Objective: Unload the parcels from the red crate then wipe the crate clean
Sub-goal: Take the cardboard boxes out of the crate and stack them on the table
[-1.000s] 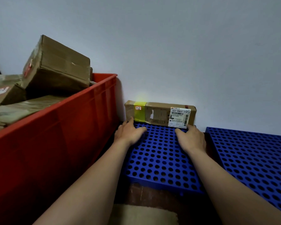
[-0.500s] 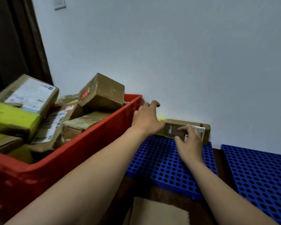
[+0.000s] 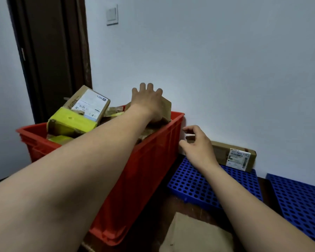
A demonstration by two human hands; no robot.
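Cardboard was what the left hand had landed on: it lay spread, fingers splayed, over the top of a brown parcel at the far right corner of the red crate, palm down on it rather than wrapped around, so I'd call it a flat-handed reach and not a real grip yet. My guess is that box got picked because it sat highest and nearest the wall, easiest to peel off the heap. The right hand hung loose and half-curled just past the crate's end wall, holding nothing, probably waiting to catch the other side of the box. Just behind it a long flat parcel stood on edge against the wall, on the back edge of a blue perforated mat, which looked like the drop spot, so leaning it there keeps the mat free. The crate was very much full, with a yellow-taped parcel tilted on top at the left, so wiping looked a long way off. A second blue mat sat further right.
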